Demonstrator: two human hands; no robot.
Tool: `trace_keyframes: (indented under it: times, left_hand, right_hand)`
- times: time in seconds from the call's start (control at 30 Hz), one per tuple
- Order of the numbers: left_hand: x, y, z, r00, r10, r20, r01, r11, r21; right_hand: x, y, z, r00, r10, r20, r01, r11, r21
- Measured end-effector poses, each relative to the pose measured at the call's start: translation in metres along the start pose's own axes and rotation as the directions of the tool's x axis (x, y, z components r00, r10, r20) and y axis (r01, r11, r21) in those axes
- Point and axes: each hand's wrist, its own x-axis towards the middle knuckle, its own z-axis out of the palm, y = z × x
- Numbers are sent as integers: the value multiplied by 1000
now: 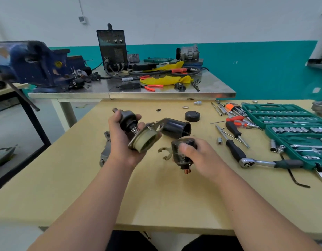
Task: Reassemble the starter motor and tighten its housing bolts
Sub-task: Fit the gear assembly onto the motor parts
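**A:** Which step is the person at?

**B:** Early, it seems: the parts lie separate. The left hand [120,142] grasps a black drive-shaft assembly with a round metal plate and cream ring [142,140], held above the tan wooden table [156,196]. The right hand [198,156] grips a black cylindrical solenoid [180,157].

**A:** And the assembly's axis?

**B:** Tilted: shaft tip up-left and away, plate toward the person. Next it likely needs lining up with the black cylindrical motor housing [176,127] lying just behind.
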Motion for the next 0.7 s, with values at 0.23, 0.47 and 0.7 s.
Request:
trace_keyframes:
  times: [0.23, 0.47, 0.7]
  left_hand:
    - [-27, -19, -22, 988, -57, 147, 32, 985, 168]
    - [-38, -27, -31, 896, 146, 420, -358, 798, 485]
    - [-44, -37, -31, 820, 129, 557, -430, 782, 452]
  right_hand:
    - [-5, -1, 16, 1000, -1, -20, -3, 969, -245]
    - [-2, 5, 9, 993, 26, 120, -3, 983, -183]
    - [-10, 18, 9, 978, -31, 206, -2, 988, 158]
